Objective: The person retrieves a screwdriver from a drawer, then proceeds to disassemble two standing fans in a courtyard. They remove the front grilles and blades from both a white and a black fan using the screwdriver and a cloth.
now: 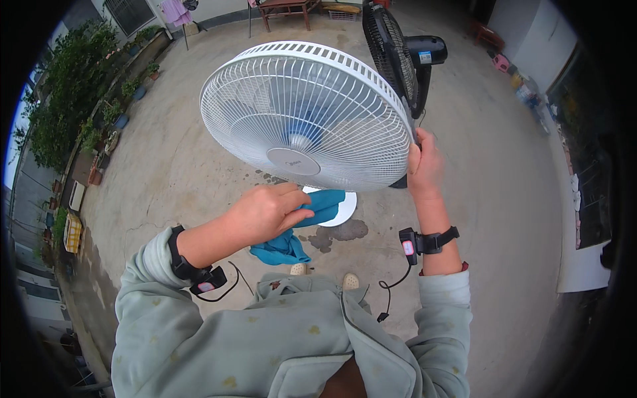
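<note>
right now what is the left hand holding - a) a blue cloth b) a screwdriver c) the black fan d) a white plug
a: the left hand grips a blue cloth just below the white fan, whose grille edge the right hand holds.

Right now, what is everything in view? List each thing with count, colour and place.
white fan: one, white grille, blue blades, centre, tilted
black fan: one, black, behind the white one
cloth: one, teal, below the white fan
wooden table: one, reddish brown, top edge
potted plants: several, green, along left wall
left hand: holds the cloth
right hand: grips the white fan's rim
wrist devices: two, black, one per wrist
</note>
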The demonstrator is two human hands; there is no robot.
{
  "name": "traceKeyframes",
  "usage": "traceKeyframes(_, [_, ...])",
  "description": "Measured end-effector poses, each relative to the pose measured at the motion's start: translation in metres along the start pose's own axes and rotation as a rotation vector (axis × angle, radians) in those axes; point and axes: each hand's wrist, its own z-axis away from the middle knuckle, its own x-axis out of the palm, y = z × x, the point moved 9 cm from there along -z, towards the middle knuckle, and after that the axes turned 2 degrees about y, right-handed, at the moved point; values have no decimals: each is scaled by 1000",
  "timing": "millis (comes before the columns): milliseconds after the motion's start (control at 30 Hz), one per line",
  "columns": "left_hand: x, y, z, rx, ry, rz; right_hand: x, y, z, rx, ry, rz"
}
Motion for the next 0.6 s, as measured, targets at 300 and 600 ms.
traceKeyframes(300, [255,-358,282,-1650,467,797,-6,24,16,140,-11,56])
traceKeyframes(600, [333,-488,254,-1736,813,773,-23,10,17,104,26,217])
